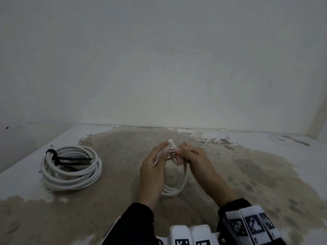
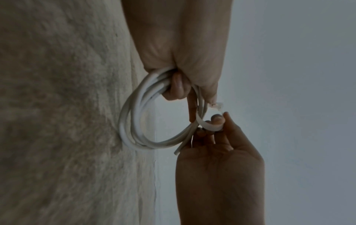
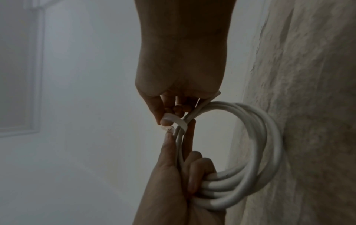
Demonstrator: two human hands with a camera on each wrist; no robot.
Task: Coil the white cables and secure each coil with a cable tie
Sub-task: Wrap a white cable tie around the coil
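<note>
My left hand point(image 1: 155, 165) grips a small coil of white cable point(image 1: 174, 189), held upright over the floor. The same coil point(image 2: 134, 121) shows in the left wrist view, with fingers curled round its strands. A white cable tie point(image 3: 178, 122) loops round the top of the coil point(image 3: 260, 152). My right hand point(image 1: 191, 156) pinches the tie's strap point(image 2: 209, 125) beside its head point(image 1: 170, 141). A larger white coil point(image 1: 70, 167) lies on the floor at the left, bound with a black cable tie point(image 1: 70, 159).
The floor point(image 1: 247, 174) is worn, stained concrete with pale patches. A plain white wall point(image 1: 159, 68) rises just behind the hands. A loose cable end point(image 1: 40, 171) sticks out of the larger coil at the left.
</note>
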